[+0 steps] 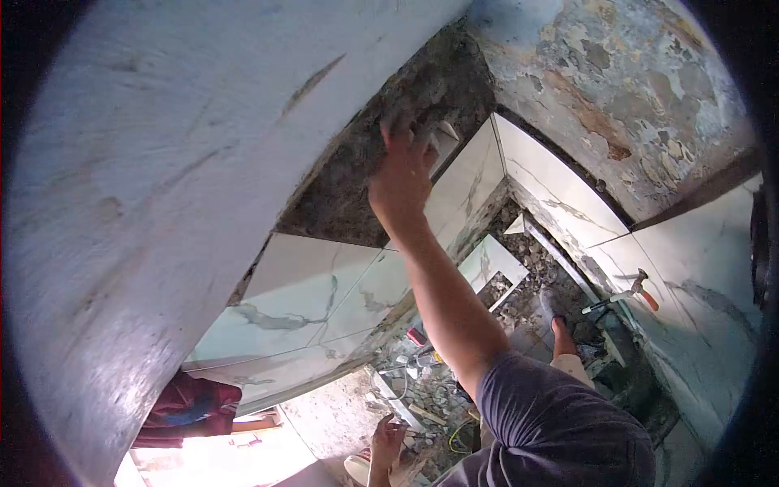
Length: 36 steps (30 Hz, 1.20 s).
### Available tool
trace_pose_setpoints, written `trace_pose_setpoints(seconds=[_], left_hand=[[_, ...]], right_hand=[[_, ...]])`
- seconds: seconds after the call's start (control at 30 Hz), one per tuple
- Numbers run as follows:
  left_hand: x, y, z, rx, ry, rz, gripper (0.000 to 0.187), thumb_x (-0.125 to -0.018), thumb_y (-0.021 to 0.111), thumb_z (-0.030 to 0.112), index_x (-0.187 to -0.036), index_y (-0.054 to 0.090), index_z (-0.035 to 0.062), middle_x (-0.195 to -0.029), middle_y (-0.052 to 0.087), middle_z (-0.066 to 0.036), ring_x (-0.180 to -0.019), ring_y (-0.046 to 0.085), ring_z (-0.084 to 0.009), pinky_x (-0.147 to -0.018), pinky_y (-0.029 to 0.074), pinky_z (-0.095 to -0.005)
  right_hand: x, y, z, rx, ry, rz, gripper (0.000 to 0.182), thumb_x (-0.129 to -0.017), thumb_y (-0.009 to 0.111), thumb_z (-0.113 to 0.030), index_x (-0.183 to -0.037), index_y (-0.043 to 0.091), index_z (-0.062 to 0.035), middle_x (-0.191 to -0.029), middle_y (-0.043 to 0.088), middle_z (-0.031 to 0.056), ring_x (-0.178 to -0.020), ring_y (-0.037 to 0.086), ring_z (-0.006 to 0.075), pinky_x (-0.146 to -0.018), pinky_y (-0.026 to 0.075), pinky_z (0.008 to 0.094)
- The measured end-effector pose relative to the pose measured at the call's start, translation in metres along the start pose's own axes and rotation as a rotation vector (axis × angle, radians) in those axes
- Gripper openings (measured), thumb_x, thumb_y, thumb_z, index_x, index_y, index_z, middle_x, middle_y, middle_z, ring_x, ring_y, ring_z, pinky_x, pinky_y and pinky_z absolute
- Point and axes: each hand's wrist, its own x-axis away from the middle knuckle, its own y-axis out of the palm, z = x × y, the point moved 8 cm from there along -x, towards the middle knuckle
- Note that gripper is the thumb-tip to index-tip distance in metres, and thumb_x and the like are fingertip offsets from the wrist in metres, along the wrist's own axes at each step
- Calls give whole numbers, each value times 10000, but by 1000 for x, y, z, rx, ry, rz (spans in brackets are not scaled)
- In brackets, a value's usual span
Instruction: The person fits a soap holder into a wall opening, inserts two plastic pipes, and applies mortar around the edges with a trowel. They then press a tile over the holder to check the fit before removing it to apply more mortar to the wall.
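Observation:
My right hand point(401, 180) is raised against a bare, dark mortar patch point(341, 195) on the wall, above the tiled rows. Its fingers are smeared by motion, and a pale flat piece point(444, 148) shows right beside them. I cannot tell whether the hand grips that piece. White marble-look tiles point(284, 268) run just below the patch. My left hand point(387, 443) hangs low near my shoe, over the rubble floor, its fingers loosely bent and apart with nothing visible in them.
Rubble point(535, 252) covers the floor, with a cut tile point(491, 258) lying on it. A white pipe point(560, 256) runs along the wall. At the right is a hammer point(639, 286) with an orange-ended handle. Dark red cloth point(195, 410) hangs at lower left.

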Motion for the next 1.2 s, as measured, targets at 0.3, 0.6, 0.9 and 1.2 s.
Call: trace_pose_setpoints(seconds=[0.3, 0.6, 0.9, 1.2], left_hand=[[11, -29, 6, -73, -13, 80, 494, -836, 661, 117, -1255, 441, -25, -875, 651, -88, -707, 600, -111, -608, 477, -239], [3, -37, 16, -81, 15, 106, 472, -824, 674, 149, -1228, 476, 8, -869, 645, -103, -707, 609, -142, -595, 496, -279], [0, 2, -6, -162, -86, -46, 487, -832, 655, 125, -1256, 450, 1, -901, 634, -88, -721, 612, -133, -614, 503, -263], [-9, 3, -25, -184, -129, -79, 579, -816, 689, 222, -1278, 427, -10, -887, 637, -94, -719, 606, -137, -597, 505, -277]], right_hand=[[23, 36, -28, 113, 80, -188, 410, -874, 496, -116, -1265, 405, -31, -1237, 430, 213, -1055, 482, 404, -819, 478, 510], [56, -6, -15, -230, 17, -216, 473, -861, 469, -106, -1324, 381, -73, -1249, 445, 220, -1063, 492, 386, -878, 469, 463], [-12, 2, 134, -140, -14, 68, 466, -818, 482, -16, -1280, 485, -80, -1221, 529, 172, -1059, 521, 371, -792, 498, 478], [60, 34, 68, -126, -47, -2, 515, -781, 527, 21, -1287, 455, -36, -1310, 466, 178, -1106, 494, 385, -951, 398, 448]])
